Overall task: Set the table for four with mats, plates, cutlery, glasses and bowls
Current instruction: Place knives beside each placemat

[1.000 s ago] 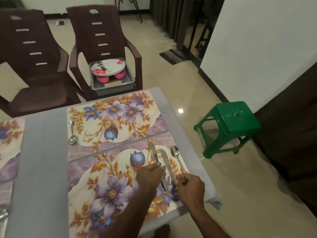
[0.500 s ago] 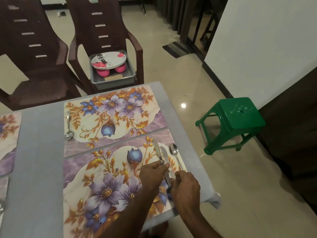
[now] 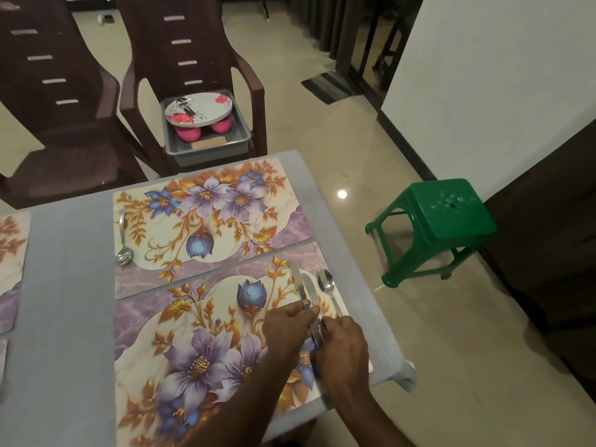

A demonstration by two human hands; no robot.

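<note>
On the far mat (image 3: 206, 221) a lone spoon (image 3: 122, 243) lies at the left edge. On the near mat (image 3: 193, 343), the left hand (image 3: 287, 330) curls its fingers round one knife (image 3: 298, 285). Just beside it, a second knife (image 3: 311, 304) runs under the right hand (image 3: 343, 346), whose bent fingers pinch its handle. Another spoon (image 3: 327, 285) lies flat, right of both knives, near the right hand's fingertips.

Mats (image 3: 206, 221): three or four (left edge cropped); knives (image 3: 296, 279): two; spoons (image 3: 325, 282): two; chairs (image 3: 190, 43): two.
</note>
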